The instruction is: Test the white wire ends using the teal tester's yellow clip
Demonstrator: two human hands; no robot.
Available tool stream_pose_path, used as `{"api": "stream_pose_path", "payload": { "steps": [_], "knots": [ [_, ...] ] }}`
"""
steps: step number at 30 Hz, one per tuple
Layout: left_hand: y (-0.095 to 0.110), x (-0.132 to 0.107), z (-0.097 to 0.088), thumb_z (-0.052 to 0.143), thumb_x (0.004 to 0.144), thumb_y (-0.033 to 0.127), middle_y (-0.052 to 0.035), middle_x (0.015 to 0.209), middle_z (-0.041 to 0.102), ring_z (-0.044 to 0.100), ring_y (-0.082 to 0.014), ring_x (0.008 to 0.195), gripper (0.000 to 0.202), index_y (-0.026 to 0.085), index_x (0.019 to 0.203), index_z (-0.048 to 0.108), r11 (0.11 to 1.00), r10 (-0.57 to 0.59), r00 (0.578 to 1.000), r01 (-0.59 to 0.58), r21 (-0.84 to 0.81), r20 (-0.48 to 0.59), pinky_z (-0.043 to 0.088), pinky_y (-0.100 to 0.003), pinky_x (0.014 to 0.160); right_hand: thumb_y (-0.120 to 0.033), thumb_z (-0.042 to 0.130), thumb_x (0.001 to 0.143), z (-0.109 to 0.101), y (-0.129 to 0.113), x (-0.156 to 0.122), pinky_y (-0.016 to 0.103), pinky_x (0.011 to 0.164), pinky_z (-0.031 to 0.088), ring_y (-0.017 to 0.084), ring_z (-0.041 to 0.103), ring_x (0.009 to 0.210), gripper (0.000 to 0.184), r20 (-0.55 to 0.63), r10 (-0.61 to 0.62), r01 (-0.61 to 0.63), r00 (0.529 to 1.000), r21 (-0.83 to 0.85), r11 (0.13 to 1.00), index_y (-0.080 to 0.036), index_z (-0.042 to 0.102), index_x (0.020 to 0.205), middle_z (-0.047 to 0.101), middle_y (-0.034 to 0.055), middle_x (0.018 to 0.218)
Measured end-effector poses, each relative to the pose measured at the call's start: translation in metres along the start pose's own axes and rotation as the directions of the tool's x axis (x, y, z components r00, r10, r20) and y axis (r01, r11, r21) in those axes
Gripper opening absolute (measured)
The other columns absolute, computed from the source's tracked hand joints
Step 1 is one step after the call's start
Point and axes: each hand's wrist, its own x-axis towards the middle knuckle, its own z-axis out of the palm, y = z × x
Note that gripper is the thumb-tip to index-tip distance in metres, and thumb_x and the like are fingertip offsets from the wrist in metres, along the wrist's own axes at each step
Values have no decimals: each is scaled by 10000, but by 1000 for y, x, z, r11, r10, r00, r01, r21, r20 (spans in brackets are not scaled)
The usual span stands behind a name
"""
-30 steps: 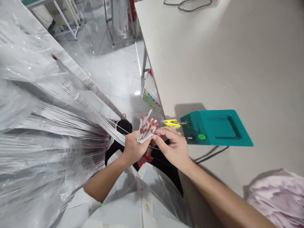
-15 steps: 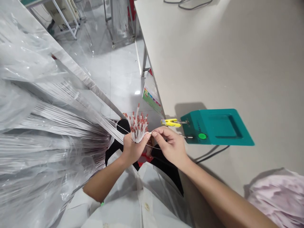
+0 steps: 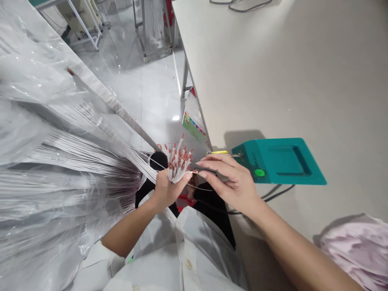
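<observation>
Wire bundle [image 3: 176, 176], white with red-brown tips [image 3: 181, 158], is near centre, left of the worktop [image 3: 260, 72] edge and off it, gripped upright-ish in the left hand [image 3: 166, 190]. Left fingers wrapped round, thumb pressed along the right side. Right hand [image 3: 239, 186] has thumb and fingers parted around a single wire end [image 3: 194, 172] poking out by the left thumb; contact with it, cannot tell. Main risk: slip of that one end. Very little of it shows past the thumb, so a loose pinch would likely miss it or push it back into the bunch. Second: easing the left thumb could let the tips fan out, and they're already uneven. Third: snagging. One thin loose wire [image 3: 200, 188] trails right under the hands, and long wires [image 3: 91, 155] run off left under plastic sheeting [image 3: 27, 246]; a tug on either could drag strands out of the fist. Also watch the yellow clip [image 3: 217, 152] on the green device [image 3: 285, 159]: it sits just beyond the right fingers, partly hidden, so a careless reach could knock it. Black cord [image 3: 279, 192] passes near the right forearm; catching it might shift the device.
</observation>
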Motion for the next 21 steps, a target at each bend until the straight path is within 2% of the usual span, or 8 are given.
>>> {"api": "stream_pose_path", "payload": {
  "steps": [5,7,9,11,12,15,18,21],
  "knots": [
    [1,0,-10,636,726,230,-39,796,690,625,-175,757,124,164,807,703,996,85,988,-84,-14,130,484,-279,707,-161,575,826,-8,0,10,283,715,505,149,626,814,146,274,-135,124,952,55,991,-233,688,884,670,56,905],
    [5,1,-15,653,706,224,-36,757,687,622,-171,733,91,161,749,703,996,84,978,-76,-50,191,484,-277,696,-151,574,824,-11,-3,16,266,680,497,138,619,777,138,337,-144,116,930,104,988,-224,689,841,668,46,849],
    [10,2,-20,675,677,224,-24,669,661,604,-154,666,72,156,655,686,991,87,965,-59,-119,249,477,-265,646,-144,586,811,-12,-8,21,249,659,489,124,614,747,124,372,-129,58,919,196,979,-214,688,803,656,39,813],
    [11,3,-24,704,651,245,-11,601,631,570,-128,584,103,156,612,673,976,80,955,-16,-218,287,457,-250,578,-157,609,796,-8,-13,22,232,618,481,107,605,695,92,367,-56,-80,928,345,935,-205,687,786,641,34,797],
    [9,3,-25,721,638,265,-5,580,621,550,-115,545,121,157,614,672,961,66,953,18,-274,296,442,-243,541,-173,625,788,-4,-15,22,227,598,478,101,599,671,70,355,6,-170,935,432,886,-203,687,779,635,31,792],
    [2,2,-26,765,596,328,12,534,599,497,-87,462,200,163,663,672,895,-32,956,158,-417,293,381,-220,455,-237,676,752,14,-19,14,236,599,484,107,594,680,36,323,230,-392,918,650,651,-211,698,743,631,26,796],
    [-5,2,-22,779,575,358,20,496,573,461,-71,439,245,157,654,664,850,-81,965,197,-489,248,348,-207,438,-299,705,727,34,-19,4,240,604,477,111,579,697,71,303,392,-474,869,738,480,-228,713,727,629,16,800],
    [-5,1,-16,761,588,383,18,486,558,453,-75,439,259,152,655,665,843,-97,979,178,-508,180,360,-216,450,-325,701,728,46,-19,-1,234,568,459,93,542,629,89,246,497,-480,832,768,424,-237,713,726,630,6,806]
  ]
}}
